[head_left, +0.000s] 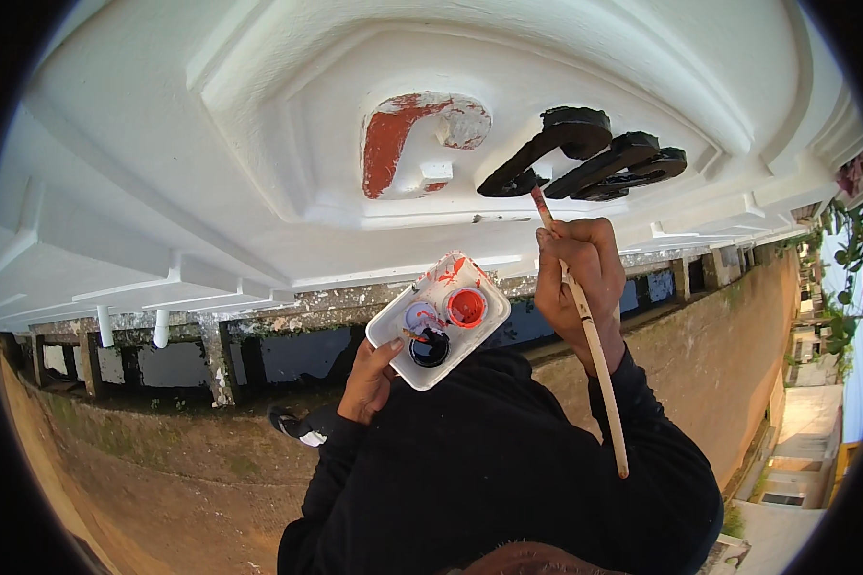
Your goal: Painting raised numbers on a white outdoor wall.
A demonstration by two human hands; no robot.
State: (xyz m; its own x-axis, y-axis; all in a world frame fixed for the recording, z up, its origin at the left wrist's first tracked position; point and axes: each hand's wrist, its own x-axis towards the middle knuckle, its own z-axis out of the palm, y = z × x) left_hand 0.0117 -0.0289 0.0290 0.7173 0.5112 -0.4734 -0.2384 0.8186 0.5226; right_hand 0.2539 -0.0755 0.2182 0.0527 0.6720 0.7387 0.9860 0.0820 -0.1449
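My right hand [585,278] grips a long, light wooden paintbrush [604,369]. The brush's bristle end touches the lower edge of a black raised character [558,139] on the white wall. Beside it on the right are more black raised characters [623,165]. Further left sits a raised character [385,144] in patchy red, with white and grey areas. My left hand [367,380] is closed on the lower left of a small white tray [478,335] splashed with red. It holds a cup of red paint [465,307], a cup of black paint [430,349] and a whitish cup [420,314].
The white moulded wall [211,182] curves across the top of the view. Below run a weathered concrete ledge with posts [218,359] and dark gaps, two white pipes [161,329], and brown ground [192,460]. A black shoe [288,422] shows at lower left. Greenery and buildings stand far right.
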